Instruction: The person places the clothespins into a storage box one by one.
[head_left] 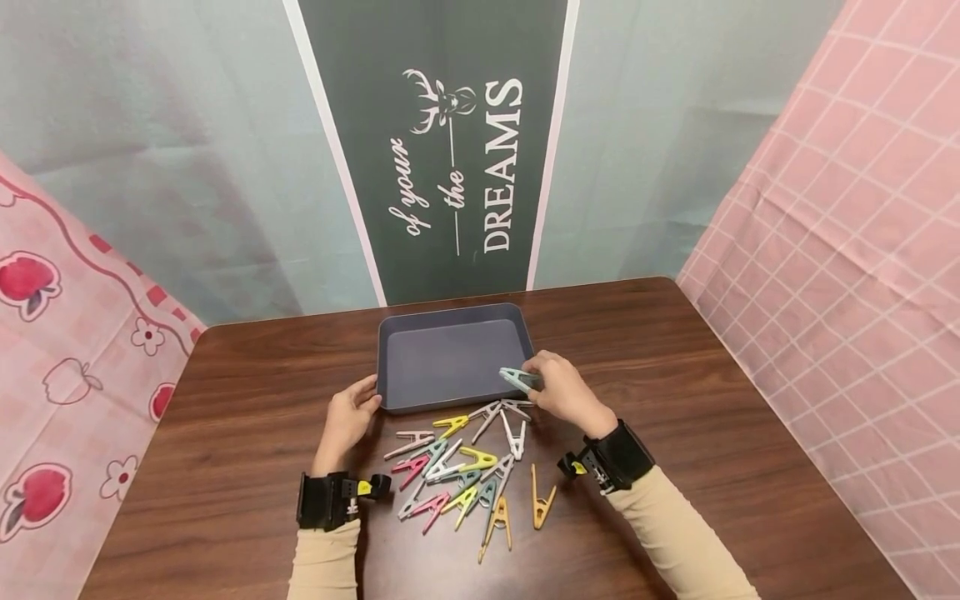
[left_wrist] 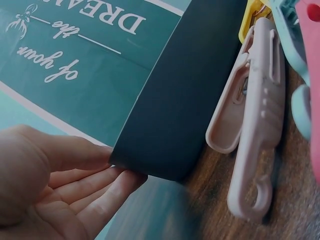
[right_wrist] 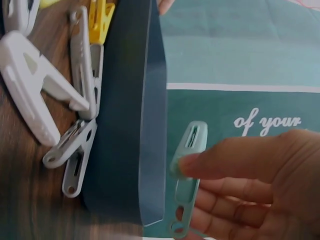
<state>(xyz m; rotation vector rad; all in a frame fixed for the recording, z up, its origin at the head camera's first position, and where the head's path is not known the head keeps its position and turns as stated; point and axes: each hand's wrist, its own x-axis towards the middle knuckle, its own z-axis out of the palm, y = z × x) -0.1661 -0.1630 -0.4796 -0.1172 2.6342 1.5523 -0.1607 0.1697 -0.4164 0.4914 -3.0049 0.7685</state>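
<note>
Holding mint clothespin [right_wrist: 186, 191] in right hand [head_left: 564, 390], pinched between thumb and fingers, over near right corner of tray [head_left: 450, 358]. Gripping tray's near left corner with left hand [head_left: 351, 417], thumb at rim. On the clothespin: looks light, rigid plastic, smooth, maybe slightly slippery, unlikely to break. Sprung near the middle, so avoid squeezing the handle ends; pinch across the flat sides there instead. Expect some snagging among the loose clothespins [head_left: 480, 457], piled crossed in front of tray; best to lift from the outside of the heap, e.g. orange clothespin [head_left: 540, 510]. Tray-wise: looks thin and stiff, probably slides easily on table [head_left: 675, 400]; steady at rim or corner.
</note>
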